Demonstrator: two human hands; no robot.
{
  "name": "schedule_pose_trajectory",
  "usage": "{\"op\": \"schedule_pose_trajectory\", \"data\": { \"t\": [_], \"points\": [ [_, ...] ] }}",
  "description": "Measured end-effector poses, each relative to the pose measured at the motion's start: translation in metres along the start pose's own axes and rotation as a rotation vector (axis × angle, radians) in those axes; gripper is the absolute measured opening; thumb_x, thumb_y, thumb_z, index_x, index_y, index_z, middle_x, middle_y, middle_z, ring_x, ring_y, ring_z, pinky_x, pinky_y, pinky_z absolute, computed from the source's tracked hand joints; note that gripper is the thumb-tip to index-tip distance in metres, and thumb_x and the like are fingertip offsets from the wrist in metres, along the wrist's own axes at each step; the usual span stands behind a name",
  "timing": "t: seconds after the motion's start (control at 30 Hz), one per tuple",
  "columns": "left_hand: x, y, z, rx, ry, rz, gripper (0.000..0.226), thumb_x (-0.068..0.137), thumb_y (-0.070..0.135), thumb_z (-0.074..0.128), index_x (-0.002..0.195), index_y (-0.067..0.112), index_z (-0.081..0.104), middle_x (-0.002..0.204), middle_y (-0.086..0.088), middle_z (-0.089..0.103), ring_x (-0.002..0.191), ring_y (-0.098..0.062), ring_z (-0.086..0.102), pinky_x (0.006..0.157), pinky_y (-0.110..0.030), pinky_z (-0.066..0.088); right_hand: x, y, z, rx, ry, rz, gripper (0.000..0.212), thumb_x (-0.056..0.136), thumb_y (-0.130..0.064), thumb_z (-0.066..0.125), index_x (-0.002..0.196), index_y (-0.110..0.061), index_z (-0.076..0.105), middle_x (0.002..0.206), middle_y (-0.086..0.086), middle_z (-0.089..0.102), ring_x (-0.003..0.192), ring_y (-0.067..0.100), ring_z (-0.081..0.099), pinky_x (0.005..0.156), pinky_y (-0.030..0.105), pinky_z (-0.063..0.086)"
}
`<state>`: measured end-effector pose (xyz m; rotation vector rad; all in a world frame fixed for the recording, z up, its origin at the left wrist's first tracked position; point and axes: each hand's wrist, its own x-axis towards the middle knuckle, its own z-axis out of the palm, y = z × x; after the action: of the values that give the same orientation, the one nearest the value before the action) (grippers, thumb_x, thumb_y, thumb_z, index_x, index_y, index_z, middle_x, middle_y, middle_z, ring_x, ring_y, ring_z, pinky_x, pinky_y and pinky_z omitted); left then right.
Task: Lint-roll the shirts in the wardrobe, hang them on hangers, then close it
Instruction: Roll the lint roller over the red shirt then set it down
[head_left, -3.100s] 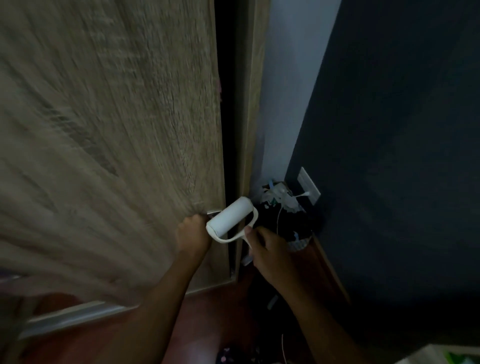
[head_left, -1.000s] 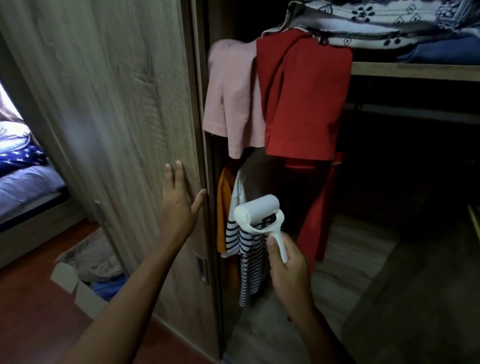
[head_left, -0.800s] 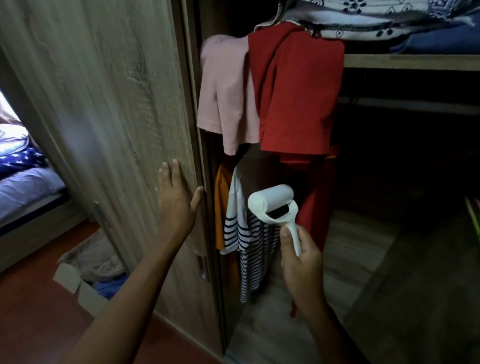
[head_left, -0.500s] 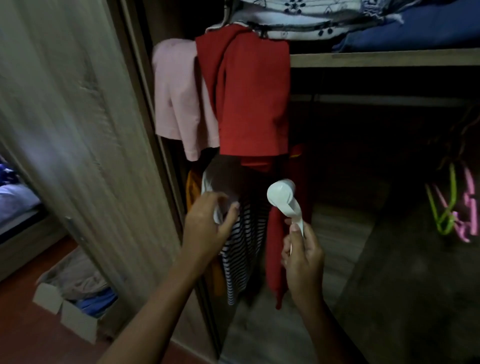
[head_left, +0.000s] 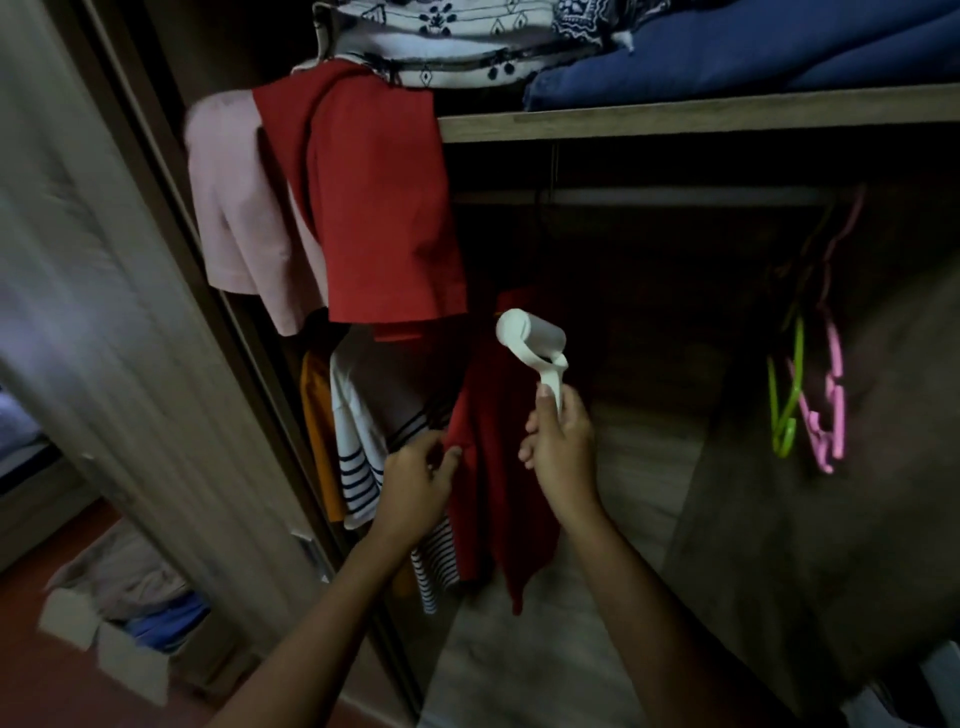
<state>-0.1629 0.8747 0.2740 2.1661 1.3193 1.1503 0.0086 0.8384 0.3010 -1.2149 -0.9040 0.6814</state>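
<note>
The wardrobe stands open. A red shirt (head_left: 374, 208) and a pink shirt (head_left: 234, 208) drape over the shelf edge (head_left: 675, 117). Below them hang an orange shirt (head_left: 317, 415), a striped shirt (head_left: 358, 457) and another red shirt (head_left: 498, 467). My left hand (head_left: 415, 488) pinches the left edge of that hanging red shirt. My right hand (head_left: 563, 452) grips the handle of a white lint roller (head_left: 527, 338), held upright just in front of the red shirt. Green and pink hangers (head_left: 810, 405) hang from the rail (head_left: 675, 196) at the right.
The sliding wooden door (head_left: 130, 312) fills the left. Folded patterned and blue fabrics (head_left: 675, 57) lie on the shelf. A cardboard box (head_left: 114, 639) with clothes sits on the red floor at lower left. The wardrobe's wooden floor (head_left: 545, 649) shows below the shirts.
My left hand left the door, reached past the striped shirt and took the hanging red shirt's edge. My right hand carried the roller rightward. The view swung right, showing the hangers.
</note>
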Motion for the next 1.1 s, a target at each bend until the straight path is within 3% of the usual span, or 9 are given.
{"op": "schedule_pose_trajectory", "data": {
  "t": [0.13, 0.23, 0.43, 0.53, 0.73, 0.83, 0.9, 1.03, 1.1],
  "points": [
    [-0.010, -0.006, -0.014, -0.034, 0.067, -0.073, 0.014, 0.100, 0.023, 0.058, 0.103, 0.017, 0.070, 0.085, 0.004, 0.072, 0.077, -0.005, 0.068, 0.068, -0.027, 0.055, -0.007, 0.035, 0.000, -0.126, -0.289, 0.140, 0.012, 0.103, -0.033, 0.049, 0.100, -0.034, 0.060, 0.067, 0.003, 0.054, 0.036, 0.014, 0.049, 0.033, 0.022, 0.038],
    [-0.013, -0.014, -0.028, 0.011, 0.145, -0.110, 0.014, 0.100, 0.023, 0.057, 0.099, 0.017, 0.070, 0.083, 0.006, 0.072, 0.076, -0.005, 0.067, 0.067, -0.022, 0.053, -0.027, 0.058, -0.010, -0.182, -0.551, 0.278, 0.013, 0.102, -0.033, 0.053, 0.097, -0.027, 0.064, 0.061, 0.001, 0.053, 0.034, 0.015, 0.049, 0.033, 0.021, 0.039],
    [-0.013, -0.011, -0.050, 0.137, 0.214, -0.115, 0.011, 0.098, 0.019, 0.060, 0.090, 0.015, 0.068, 0.072, 0.010, 0.062, 0.066, 0.000, 0.060, 0.059, -0.010, 0.037, -0.004, 0.050, -0.019, -0.178, -0.847, 0.429, 0.029, 0.099, -0.034, 0.058, 0.106, -0.009, 0.069, 0.060, 0.000, 0.052, 0.040, 0.015, 0.048, 0.037, 0.020, 0.040],
    [-0.015, -0.010, -0.061, 0.152, 0.207, -0.101, 0.016, 0.098, 0.022, 0.059, 0.095, 0.012, 0.071, 0.079, 0.004, 0.070, 0.071, -0.008, 0.066, 0.061, -0.027, 0.052, 0.031, 0.040, -0.022, -0.047, -0.754, 0.409, 0.029, 0.101, -0.031, 0.054, 0.105, -0.007, 0.069, 0.060, 0.001, 0.052, 0.038, 0.014, 0.048, 0.036, 0.019, 0.039],
    [-0.014, -0.006, -0.079, 0.163, 0.239, -0.143, 0.016, 0.098, 0.023, 0.058, 0.096, 0.014, 0.071, 0.079, -0.003, 0.071, 0.070, -0.020, 0.069, 0.066, -0.043, 0.058, 0.088, 0.036, -0.025, 0.208, -0.143, 0.375, 0.025, 0.100, -0.030, 0.054, 0.108, -0.008, 0.064, 0.065, 0.002, 0.052, 0.038, 0.010, 0.046, 0.035, 0.021, 0.035],
    [-0.017, -0.005, -0.083, 0.172, 0.228, -0.166, 0.017, 0.098, 0.025, 0.057, 0.098, 0.015, 0.070, 0.082, -0.003, 0.072, 0.073, -0.021, 0.070, 0.069, -0.050, 0.059, 0.079, 0.041, -0.011, 0.211, -0.104, 0.359, 0.018, 0.100, -0.026, 0.053, 0.104, -0.012, 0.063, 0.064, 0.004, 0.051, 0.033, 0.010, 0.045, 0.033, 0.019, 0.034],
    [-0.018, -0.002, -0.083, 0.179, 0.227, -0.163, 0.017, 0.098, 0.025, 0.056, 0.099, 0.015, 0.070, 0.083, -0.003, 0.072, 0.074, -0.019, 0.070, 0.069, -0.049, 0.059, 0.057, 0.046, 0.002, 0.138, -0.302, 0.361, 0.014, 0.100, -0.022, 0.053, 0.100, -0.012, 0.063, 0.062, 0.006, 0.049, 0.030, 0.012, 0.043, 0.031, 0.017, 0.032],
    [-0.018, 0.001, -0.079, 0.218, 0.252, -0.136, 0.016, 0.098, 0.023, 0.058, 0.096, 0.013, 0.070, 0.079, -0.003, 0.071, 0.069, -0.017, 0.068, 0.065, -0.047, 0.058, 0.013, 0.058, 0.014, -0.156, -1.011, 0.396, 0.021, 0.100, -0.029, 0.055, 0.104, -0.014, 0.068, 0.060, 0.000, 0.051, 0.037, 0.012, 0.049, 0.035, 0.018, 0.040],
    [-0.019, 0.003, -0.080, 0.226, 0.259, -0.128, 0.016, 0.098, 0.022, 0.058, 0.097, 0.013, 0.070, 0.079, -0.001, 0.070, 0.069, -0.014, 0.067, 0.064, -0.044, 0.058, 0.013, 0.062, 0.013, -0.199, -1.153, 0.432, 0.032, 0.100, -0.035, 0.056, 0.111, -0.007, 0.069, 0.063, 0.000, 0.052, 0.043, 0.013, 0.051, 0.039, 0.020, 0.043]
  ]
}}
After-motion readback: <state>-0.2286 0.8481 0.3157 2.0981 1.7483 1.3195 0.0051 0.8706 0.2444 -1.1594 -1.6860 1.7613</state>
